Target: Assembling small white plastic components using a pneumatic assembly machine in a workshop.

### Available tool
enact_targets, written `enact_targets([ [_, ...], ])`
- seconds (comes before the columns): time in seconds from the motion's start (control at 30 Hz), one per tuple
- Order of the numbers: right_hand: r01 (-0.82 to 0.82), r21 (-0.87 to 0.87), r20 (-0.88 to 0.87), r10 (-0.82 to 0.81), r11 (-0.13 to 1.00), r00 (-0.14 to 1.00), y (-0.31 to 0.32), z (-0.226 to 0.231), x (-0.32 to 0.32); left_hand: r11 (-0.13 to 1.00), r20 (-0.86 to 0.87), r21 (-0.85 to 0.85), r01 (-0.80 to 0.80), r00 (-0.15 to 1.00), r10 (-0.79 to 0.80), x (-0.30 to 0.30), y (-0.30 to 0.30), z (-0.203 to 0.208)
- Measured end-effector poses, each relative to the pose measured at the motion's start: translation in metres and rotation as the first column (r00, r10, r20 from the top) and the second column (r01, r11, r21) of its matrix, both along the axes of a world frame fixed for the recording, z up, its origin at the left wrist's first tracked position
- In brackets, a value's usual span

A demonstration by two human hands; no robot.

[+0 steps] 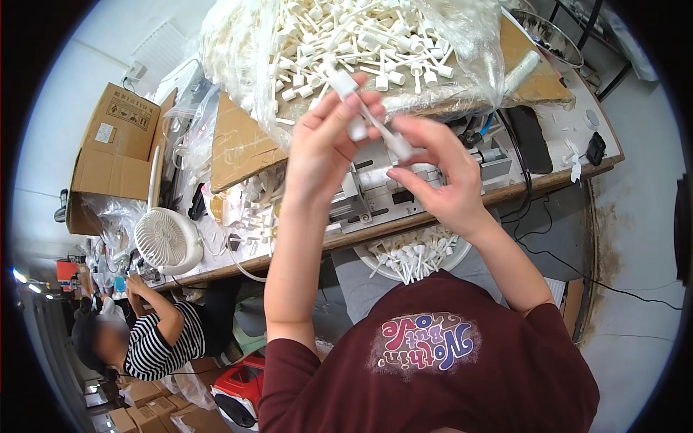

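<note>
In front of me, my left hand (325,141) is raised with its fingers closed around white plastic pieces. A white stemmed cap (343,84) shows at its thumb and fingertips, its thin stem slanting down to the right. A second white piece (357,130) sits lower among the same fingers. My right hand (447,169) curls around the wider far end (399,148) of the stem, its thumb and forefinger on either side; motion blurs the exact contact. Beneath both hands lies a metal bench fixture (357,195), partly hidden by my left wrist.
A heap of white stemmed caps (361,43) lies on plastic film and cardboard (242,144). More fill a bowl (462,256) at my lap. A fan (167,240) stands left, a dark phone (529,139) right. Black cables (527,187) hang over the edge. Another person (166,325) works at left.
</note>
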State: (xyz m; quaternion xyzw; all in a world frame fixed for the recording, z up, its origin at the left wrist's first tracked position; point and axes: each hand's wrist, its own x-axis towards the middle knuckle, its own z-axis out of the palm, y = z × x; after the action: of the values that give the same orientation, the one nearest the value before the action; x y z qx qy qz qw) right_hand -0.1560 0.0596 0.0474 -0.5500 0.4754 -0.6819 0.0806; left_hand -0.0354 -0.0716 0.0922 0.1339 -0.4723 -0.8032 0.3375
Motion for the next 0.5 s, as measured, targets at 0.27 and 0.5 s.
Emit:
enact_targets([
  [0.27, -0.074, 0.270, -0.159, 0.120, 0.960, 0.980, 0.054, -0.039, -0.007, 0.950, 0.111, -0.148, -0.276, 0.950, 0.293, 0.029, 0.021, -0.020],
  [0.5, 0.191, 0.200, -0.710, 0.007, 0.961, 0.704, 0.045, -0.091, -0.001, 0.843, 0.095, -0.398, -0.362, 0.898, 0.430, 0.041, 0.042, -0.031],
])
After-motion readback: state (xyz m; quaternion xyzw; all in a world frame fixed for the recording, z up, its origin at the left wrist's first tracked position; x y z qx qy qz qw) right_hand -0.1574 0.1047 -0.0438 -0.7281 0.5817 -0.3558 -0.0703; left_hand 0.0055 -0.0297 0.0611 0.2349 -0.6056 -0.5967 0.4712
